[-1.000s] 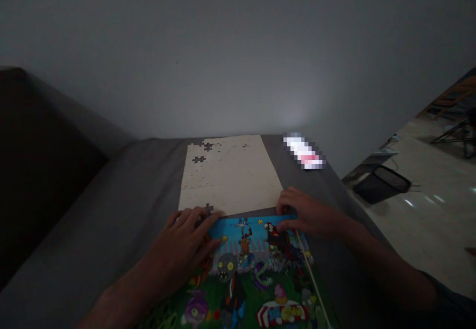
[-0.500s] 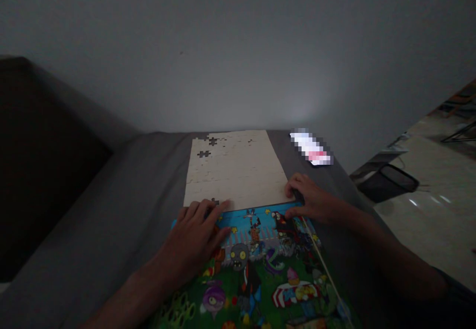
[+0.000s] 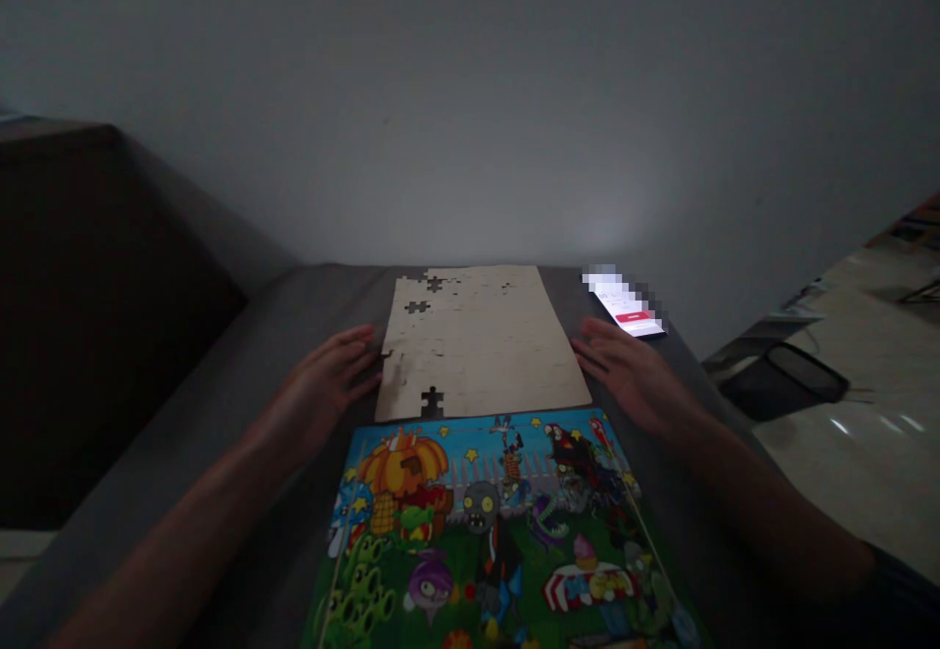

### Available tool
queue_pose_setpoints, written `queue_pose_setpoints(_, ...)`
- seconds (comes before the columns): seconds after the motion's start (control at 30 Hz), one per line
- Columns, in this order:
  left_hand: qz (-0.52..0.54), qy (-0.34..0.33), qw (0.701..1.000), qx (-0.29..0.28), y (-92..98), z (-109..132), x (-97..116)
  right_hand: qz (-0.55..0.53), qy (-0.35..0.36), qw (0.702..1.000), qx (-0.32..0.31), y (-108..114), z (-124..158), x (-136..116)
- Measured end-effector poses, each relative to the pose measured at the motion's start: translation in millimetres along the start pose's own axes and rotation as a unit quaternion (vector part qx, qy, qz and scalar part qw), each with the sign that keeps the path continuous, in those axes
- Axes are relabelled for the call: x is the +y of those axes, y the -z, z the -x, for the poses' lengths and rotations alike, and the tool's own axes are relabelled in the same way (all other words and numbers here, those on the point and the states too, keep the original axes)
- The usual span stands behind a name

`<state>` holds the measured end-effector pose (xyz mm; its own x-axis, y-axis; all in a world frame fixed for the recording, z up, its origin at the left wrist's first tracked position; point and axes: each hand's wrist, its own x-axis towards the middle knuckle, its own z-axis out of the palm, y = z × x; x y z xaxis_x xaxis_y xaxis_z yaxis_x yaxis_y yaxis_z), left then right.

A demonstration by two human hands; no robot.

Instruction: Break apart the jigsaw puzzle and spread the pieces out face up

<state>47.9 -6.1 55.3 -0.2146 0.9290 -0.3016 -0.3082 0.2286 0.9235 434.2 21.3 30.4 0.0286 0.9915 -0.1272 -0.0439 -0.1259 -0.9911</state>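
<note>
A pale, blank-faced jigsaw puzzle (image 3: 492, 346) lies flat, with several gaps along its left part and one at its lower edge. Directly below it is a colourful cartoon picture board (image 3: 485, 522) showing zombies, plants and a pumpkin. My left hand (image 3: 334, 375) is at the puzzle's left edge, fingers stretched out and holding nothing. At the opposite edge, my right hand (image 3: 624, 365) has its fingers extended and slightly apart. Whether the fingertips touch the puzzle's sides I cannot tell.
A lit phone (image 3: 628, 306) lies at the back right, partly pixelated. The grey cloth surface (image 3: 294, 326) meets a wall (image 3: 470, 120) behind. A dark block-like shape (image 3: 95, 316) stands at left. On the right, a dark-framed object (image 3: 800, 375) rests on the shiny floor below.
Both hands have left the seam between puzzle and picture board. The left moved up and left, the right slightly up and outward. More of the board's pumpkin and the puzzle's lower gap now show.
</note>
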Motion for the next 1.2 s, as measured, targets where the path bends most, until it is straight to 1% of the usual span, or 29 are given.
queue_pose_setpoints(0.07,0.002,0.016,1.0,-0.004,-1.2,-4.5,1.9,-0.001,-0.015,1.0,0.004,0.4,-5.2,-1.9)
queue_pose_setpoints(0.17,-0.018,0.041,0.998,-0.032,-5.3,-9.3,1.9,-0.001,-0.042,0.999,-0.006,-3.7,-14.5,-6.0)
queue_pose_setpoints(0.3,-0.036,0.05,0.996,-0.065,-12.8,-12.4,-5.0,0.001,-0.075,0.997,-0.027,-13.4,-30.0,-11.7)
queue_pose_setpoints(0.4,-0.039,0.047,0.996,-0.072,-14.9,-14.9,-11.6,0.002,-0.089,0.994,-0.06,-20.1,-38.8,-14.5)
queue_pose_setpoints(0.53,-0.031,0.046,0.995,-0.077,-13.3,-20.4,-15.5,0.0,-0.105,0.988,-0.116,-27.8,-42.4,-13.9)
queue_pose_setpoints(0.6,-0.021,0.058,0.995,-0.084,-12.9,-24.9,-12.8,0.0,-0.115,0.984,-0.137,-30.3,-43.7,-14.0)
queue_pose_setpoints(0.67,-0.009,0.085,0.991,-0.101,-13.3,-30.7,-6.1,0.001,-0.132,0.977,-0.166,-30.7,-47.0,-16.5)
queue_pose_setpoints(0.77,0.012,0.123,0.983,-0.133,-14.5,-39.4,8.6,0.005,-0.163,0.962,-0.217,-26.4,-55.3,-24.2)
queue_pose_setpoints(0.87,0.024,0.13,0.98,-0.147,-16.1,-45.1,21.4,0.004,-0.183,0.951,-0.251,-20.1,-63.2,-29.6)
queue_pose_setpoints(1.0,0.021,0.147,0.974,-0.171,-19.1,-48.6,27.0,-0.019,-0.171,0.951,-0.256,-20.0,-64.8,-25.8)
queue_pose_setpoints(1.1,0.008,0.155,0.972,-0.177,-20.6,-50.4,25.1,-0.038,-0.156,0.953,-0.257,-28.7,-60.2,-19.9)
queue_pose_setpoints(1.2,-0.013,0.143,0.975,-0.172,-22.2,-51.6,19.9,-0.05,-0.143,0.954,-0.259,-39.6,-55.8,-15.3)
